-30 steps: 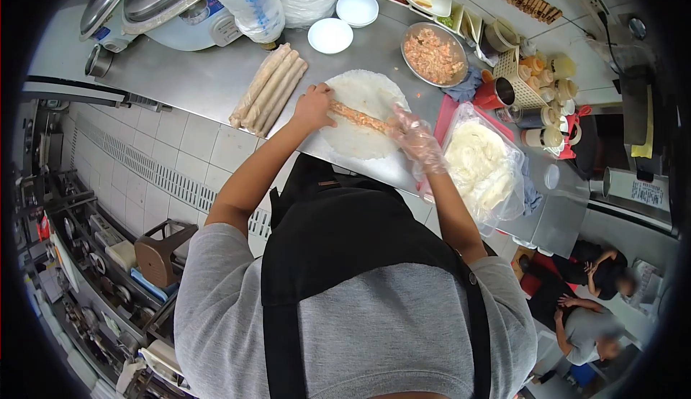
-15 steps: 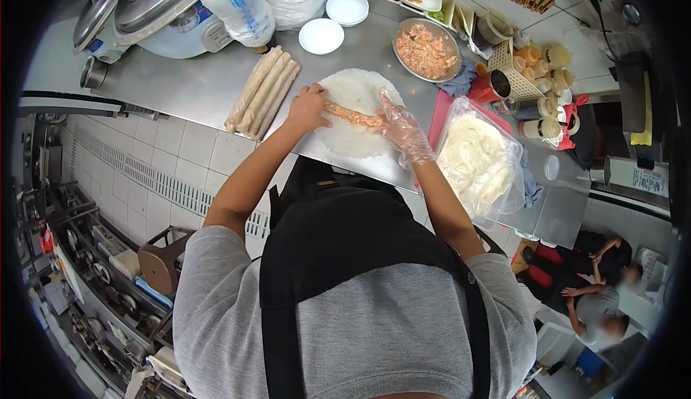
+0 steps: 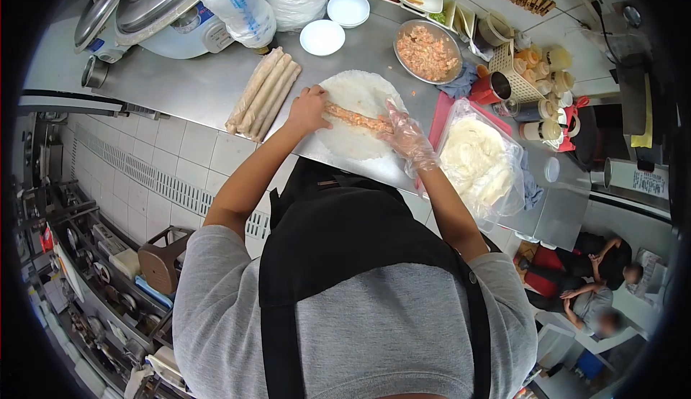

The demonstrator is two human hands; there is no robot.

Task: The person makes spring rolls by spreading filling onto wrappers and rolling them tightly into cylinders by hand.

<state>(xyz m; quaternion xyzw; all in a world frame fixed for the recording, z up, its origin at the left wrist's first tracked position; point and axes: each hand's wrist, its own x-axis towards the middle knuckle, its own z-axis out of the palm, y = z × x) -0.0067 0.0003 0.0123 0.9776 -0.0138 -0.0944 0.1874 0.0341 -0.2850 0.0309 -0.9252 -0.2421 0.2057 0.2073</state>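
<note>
A round, pale, thin wrapper (image 3: 356,86) lies flat on the steel counter, with a strip of orange-pink minced filling (image 3: 356,118) laid across it. My bare left hand (image 3: 309,110) rests at the wrapper's left edge, thumb and fingers apart around the strip's left end. At the other end, my right hand (image 3: 409,140), in a clear plastic glove, has its fingers closed together against the filling; their tips are partly hidden. Several finished rolls (image 3: 263,95) lie stacked left of my left hand. Beyond the wrapper stands a metal bowl (image 3: 398,48) of the same filling.
Right of my right hand, a plastic-lined tray (image 3: 504,201) of white, soft sheets sits on a pink board (image 3: 440,115). Two white bowls (image 3: 322,38), plastic bags (image 3: 241,10) and rice cookers (image 3: 165,32) stand at the back. A red cup (image 3: 488,89) and bottles (image 3: 540,129) are rightward. Two people sit lower right.
My right hand has shifted slightly right and toward me, its fingers drawing together at the strip's end. My left hand stays at the wrapper's left edge.
</note>
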